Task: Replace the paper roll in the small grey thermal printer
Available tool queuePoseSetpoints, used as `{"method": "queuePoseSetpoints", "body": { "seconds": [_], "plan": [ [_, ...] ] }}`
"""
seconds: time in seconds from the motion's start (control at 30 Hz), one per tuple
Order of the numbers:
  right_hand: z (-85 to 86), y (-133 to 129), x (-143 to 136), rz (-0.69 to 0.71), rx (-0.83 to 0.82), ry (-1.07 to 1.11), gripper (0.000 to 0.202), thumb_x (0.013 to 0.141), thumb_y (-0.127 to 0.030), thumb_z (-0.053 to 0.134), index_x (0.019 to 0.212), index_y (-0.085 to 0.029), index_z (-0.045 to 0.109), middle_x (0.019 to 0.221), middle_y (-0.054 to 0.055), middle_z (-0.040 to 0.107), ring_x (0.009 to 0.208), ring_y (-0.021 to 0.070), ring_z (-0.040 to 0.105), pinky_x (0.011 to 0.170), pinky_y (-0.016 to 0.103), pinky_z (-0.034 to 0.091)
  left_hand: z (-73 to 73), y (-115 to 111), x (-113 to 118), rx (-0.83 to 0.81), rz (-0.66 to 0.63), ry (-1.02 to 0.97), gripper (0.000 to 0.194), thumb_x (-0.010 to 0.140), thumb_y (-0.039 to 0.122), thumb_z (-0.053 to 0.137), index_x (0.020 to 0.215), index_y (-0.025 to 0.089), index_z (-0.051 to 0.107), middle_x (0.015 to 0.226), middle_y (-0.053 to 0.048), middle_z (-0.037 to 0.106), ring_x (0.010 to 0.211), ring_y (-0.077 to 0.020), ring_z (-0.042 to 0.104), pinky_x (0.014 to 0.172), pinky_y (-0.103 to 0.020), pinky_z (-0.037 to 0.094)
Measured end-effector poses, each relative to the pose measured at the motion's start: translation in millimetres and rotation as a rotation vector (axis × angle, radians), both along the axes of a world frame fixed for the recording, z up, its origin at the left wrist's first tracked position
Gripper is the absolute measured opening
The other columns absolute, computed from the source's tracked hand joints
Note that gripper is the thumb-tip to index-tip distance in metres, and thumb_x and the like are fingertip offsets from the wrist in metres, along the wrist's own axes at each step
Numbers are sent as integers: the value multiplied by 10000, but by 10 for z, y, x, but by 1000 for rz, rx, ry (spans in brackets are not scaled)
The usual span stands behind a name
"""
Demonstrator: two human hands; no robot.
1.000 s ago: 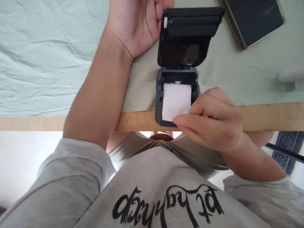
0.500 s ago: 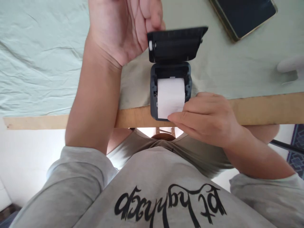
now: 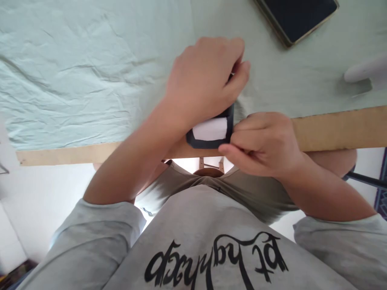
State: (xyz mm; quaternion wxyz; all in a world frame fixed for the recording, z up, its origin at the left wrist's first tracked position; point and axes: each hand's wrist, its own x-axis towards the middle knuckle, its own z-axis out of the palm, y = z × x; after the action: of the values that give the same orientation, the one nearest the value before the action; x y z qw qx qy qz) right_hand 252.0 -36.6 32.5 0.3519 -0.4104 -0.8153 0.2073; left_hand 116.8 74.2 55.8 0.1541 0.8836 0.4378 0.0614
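Note:
A small dark receipt printer (image 3: pixel 208 143) sits at the table's front edge, with white roll paper (image 3: pixel 211 129) showing at its near end. My left hand (image 3: pixel 205 72) is palm down over the printer, fingers curled and thumb on the right, closed around its far part. A dark bit shows between that thumb and fingers; the hand hides the lid, so its angle cannot be told. My right hand (image 3: pixel 263 143) is closed at the printer's right front corner, its thumb tip against the front edge and its curled fingers along the side.
A dark phone (image 3: pixel 299 18) lies at the upper right. On the right side is a white rounded object (image 3: pixel 365 74). Pale green cloth (image 3: pixel 90 80) covers the table, and a bare wooden strip (image 3: pixel 338 129) runs along its front edge.
My left hand has turned from palm up beside the raised lid to palm down over the printer. My right hand has drawn slightly off the paper to the printer's corner.

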Motion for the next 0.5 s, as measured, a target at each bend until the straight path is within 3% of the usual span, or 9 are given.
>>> {"method": "queuePoseSetpoints", "body": {
  "seconds": [0.1,0.23,0.5],
  "plan": [
    [32,23,11,-167,-127,45,541,1007,-229,505,516,-195,280,489,-42,250,495,82,206,519,324,182,-41,-12,7,24,-8,40,214,1020,294,425,865,259,569,952,-78,727,909,-329,655,646,-410,241],
    [1,60,13,-369,-307,144,587,1033,-279,439,530,-202,147,526,-25,158,515,90,166,552,337,162,-48,-33,37,50,1,117,267,1021,289,401,830,271,587,925,-85,696,867,-315,621,622,-409,169],
    [-86,149,33,-442,-337,139,633,1090,-510,319,546,-225,165,562,-22,169,517,55,175,551,323,120,-79,-66,76,57,-22,159,306,1037,271,388,971,255,686,983,-113,684,886,-323,620,658,-401,231]
  ]
}}
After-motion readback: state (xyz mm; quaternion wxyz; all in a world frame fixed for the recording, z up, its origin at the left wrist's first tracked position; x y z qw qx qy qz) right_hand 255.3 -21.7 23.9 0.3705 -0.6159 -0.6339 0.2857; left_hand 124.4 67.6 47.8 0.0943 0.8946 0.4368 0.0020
